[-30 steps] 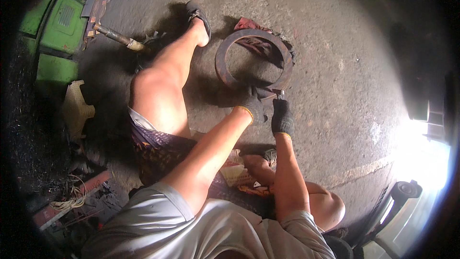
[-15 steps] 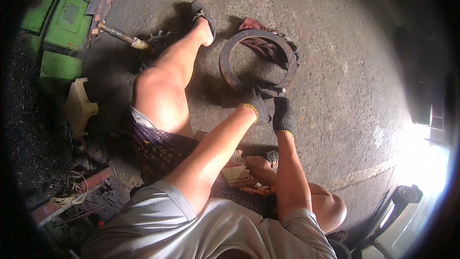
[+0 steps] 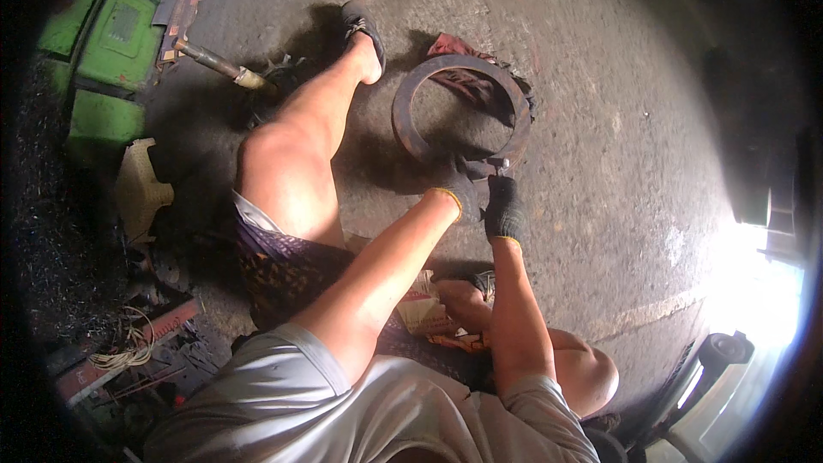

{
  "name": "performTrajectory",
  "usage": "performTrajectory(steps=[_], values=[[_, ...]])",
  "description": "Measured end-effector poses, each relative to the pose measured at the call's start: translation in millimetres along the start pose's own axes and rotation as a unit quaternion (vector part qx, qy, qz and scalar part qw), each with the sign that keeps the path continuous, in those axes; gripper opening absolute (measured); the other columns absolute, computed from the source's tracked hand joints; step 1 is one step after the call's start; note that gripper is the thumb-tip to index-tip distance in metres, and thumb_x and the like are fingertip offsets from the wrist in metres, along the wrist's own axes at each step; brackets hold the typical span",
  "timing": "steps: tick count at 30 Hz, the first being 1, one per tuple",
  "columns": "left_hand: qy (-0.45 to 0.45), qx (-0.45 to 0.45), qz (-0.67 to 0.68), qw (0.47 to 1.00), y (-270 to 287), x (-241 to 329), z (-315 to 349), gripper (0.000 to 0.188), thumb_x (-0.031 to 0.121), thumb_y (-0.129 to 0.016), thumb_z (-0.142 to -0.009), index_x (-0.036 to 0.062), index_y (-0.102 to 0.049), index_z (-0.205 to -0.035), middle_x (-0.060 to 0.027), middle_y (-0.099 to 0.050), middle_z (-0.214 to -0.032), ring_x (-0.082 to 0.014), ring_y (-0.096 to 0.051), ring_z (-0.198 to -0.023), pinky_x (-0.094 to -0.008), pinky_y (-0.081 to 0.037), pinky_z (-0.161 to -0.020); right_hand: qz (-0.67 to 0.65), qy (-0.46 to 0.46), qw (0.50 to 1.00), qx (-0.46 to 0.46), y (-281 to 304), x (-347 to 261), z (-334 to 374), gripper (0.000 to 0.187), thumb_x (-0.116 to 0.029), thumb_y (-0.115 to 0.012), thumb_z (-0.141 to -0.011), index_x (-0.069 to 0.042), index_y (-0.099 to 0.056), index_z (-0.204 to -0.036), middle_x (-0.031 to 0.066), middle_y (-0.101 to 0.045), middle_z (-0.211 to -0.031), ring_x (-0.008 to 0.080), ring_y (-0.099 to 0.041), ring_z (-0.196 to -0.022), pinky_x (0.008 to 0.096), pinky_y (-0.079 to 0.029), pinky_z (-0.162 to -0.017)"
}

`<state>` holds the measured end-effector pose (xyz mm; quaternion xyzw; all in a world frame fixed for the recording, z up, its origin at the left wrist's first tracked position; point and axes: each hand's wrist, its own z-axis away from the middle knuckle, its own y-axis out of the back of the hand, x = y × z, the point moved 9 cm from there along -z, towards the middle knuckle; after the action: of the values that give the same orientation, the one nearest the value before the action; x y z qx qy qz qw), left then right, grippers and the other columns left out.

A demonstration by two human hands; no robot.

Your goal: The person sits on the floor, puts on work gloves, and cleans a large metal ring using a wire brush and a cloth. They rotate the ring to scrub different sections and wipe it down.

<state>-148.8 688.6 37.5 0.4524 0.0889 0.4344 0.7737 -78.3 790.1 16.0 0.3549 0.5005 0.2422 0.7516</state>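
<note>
A large flat metal ring [image 3: 408, 94], brown and dark with rust, is in front of me, its far part over a dark red cloth [image 3: 463, 86]. My left hand [image 3: 461, 180], in a dark knitted glove with a yellow cuff, is closed at the ring's near rim; its fingertips blend into the shadow there. Beside it on the right, my right hand [image 3: 504, 210], gloved alike, is closed round the handle of what looks like a small hammer [image 3: 500, 165]. The hammer's bright metal head is at the ring's near right rim.
My bent left leg [image 3: 296, 154] stretches forward on the left. Beyond it lies a metal shaft [image 3: 210, 60]. Green machine panels [image 3: 111, 43], a cream plastic stool [image 3: 141, 189] and a coil of cable [image 3: 124, 351] are along the left. Cardboard [image 3: 420, 313] lies near my right foot.
My right hand and the hammer have shifted slightly left and toward me. My left hand and the ring stay nearly where they were.
</note>
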Motion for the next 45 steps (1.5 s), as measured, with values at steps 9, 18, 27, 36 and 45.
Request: performTrajectory(steps=[9,18,27,36,45], values=[[0.060,0.066,0.040,0.995,-26,-21,-25,0.096,0.057,-0.068,-0.082,-0.0035,-0.042,-0.153,-0.0275,-0.041,-0.156,-0.0449,-0.034,-0.148,-0.0517,-0.023,-0.125,0.132,0.053,0.988,0.053,-9,4,2,0.075,-0.016,-0.075,-0.084,-0.007,-0.047,-0.153,0.0257,-0.045,-0.151,0.0443,-0.051,-0.134,0.0469,-0.048,-0.106],[0.006,0.108,-0.043,0.993,7,-5,12,0.091,0.058,-0.064,-0.085,-0.0051,-0.050,-0.149,-0.0310,-0.056,-0.143,-0.0463,-0.048,-0.139,-0.0523,-0.028,-0.122,-0.082,-0.075,0.993,0.045,-2,18,-5,0.035,-0.024,-0.063,-0.100,-0.006,-0.058,-0.129,0.0255,-0.055,-0.136,0.0474,-0.055,-0.123,0.0510,-0.048,-0.097],[0.013,0.110,-0.065,0.992,-14,-8,-4,0.091,0.057,-0.070,-0.082,-0.0067,-0.052,-0.144,-0.0268,-0.056,-0.146,-0.0433,-0.049,-0.139,-0.0492,-0.033,-0.120,-0.012,0.040,0.997,0.069,-2,3,0,0.054,-0.011,-0.066,-0.091,-0.008,-0.054,-0.144,0.0206,-0.056,-0.135,0.0424,-0.057,-0.123,0.0469,-0.050,-0.101],[0.010,0.076,-0.024,0.997,-21,-10,-11,0.100,0.053,-0.072,-0.081,-0.0105,-0.041,-0.152,-0.0351,-0.039,-0.157,-0.0517,-0.040,-0.143,-0.0574,-0.027,-0.122,0.172,0.149,0.959,0.167,-16,-3,8,0.072,-0.017,-0.082,-0.080,-0.007,-0.053,-0.145,0.0202,-0.054,-0.136,0.0416,-0.058,-0.122,0.0468,-0.050,-0.099],[0.036,0.125,0.078,0.988,-27,-17,-17,0.091,0.054,-0.067,-0.085,-0.0094,-0.048,-0.148,-0.0354,-0.044,-0.154,-0.0505,-0.037,-0.146,-0.0531,-0.024,-0.125,-0.076,-0.007,0.997,0.004,-35,36,-8,0.084,-0.018,-0.083,-0.079,-0.009,-0.046,-0.153,0.0245,-0.048,-0.145,0.0441,-0.046,-0.137,0.0458,-0.046,-0.110]])
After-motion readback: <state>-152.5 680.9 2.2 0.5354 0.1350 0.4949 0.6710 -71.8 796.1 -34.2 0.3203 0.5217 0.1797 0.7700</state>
